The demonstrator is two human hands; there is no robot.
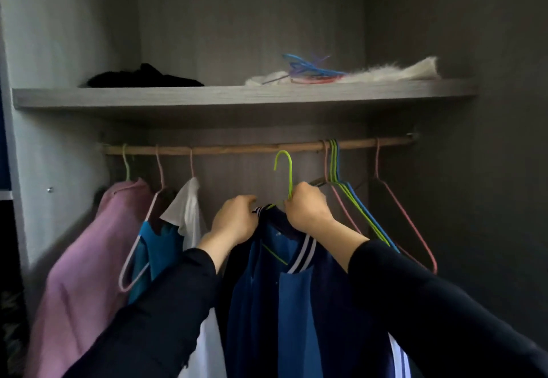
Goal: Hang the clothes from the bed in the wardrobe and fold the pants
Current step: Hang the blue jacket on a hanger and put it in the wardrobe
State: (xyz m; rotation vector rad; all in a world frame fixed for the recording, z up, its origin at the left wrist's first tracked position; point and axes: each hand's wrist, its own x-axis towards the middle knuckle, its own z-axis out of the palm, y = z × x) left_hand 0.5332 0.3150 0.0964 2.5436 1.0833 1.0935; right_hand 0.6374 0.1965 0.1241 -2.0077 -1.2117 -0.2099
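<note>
- The navy-and-blue jacket (284,288), its collar trimmed in white stripes, hung on a green wire hanger (291,176) that we held up with both hands. Our left hand (234,220) gripped the collar and our right hand (308,208) gripped the hanger's neck.
- The hanger's hook stood upright just below the wooden rail (237,149) of the wardrobe (237,22), not yet on it.
- Further left along the rail hung a pink garment (89,259), a teal garment (160,247) and a white garment (189,208).

Right hand (308,208) pinching hanger (291,176), left hand (234,223) gripping jacket (284,303)
</note>
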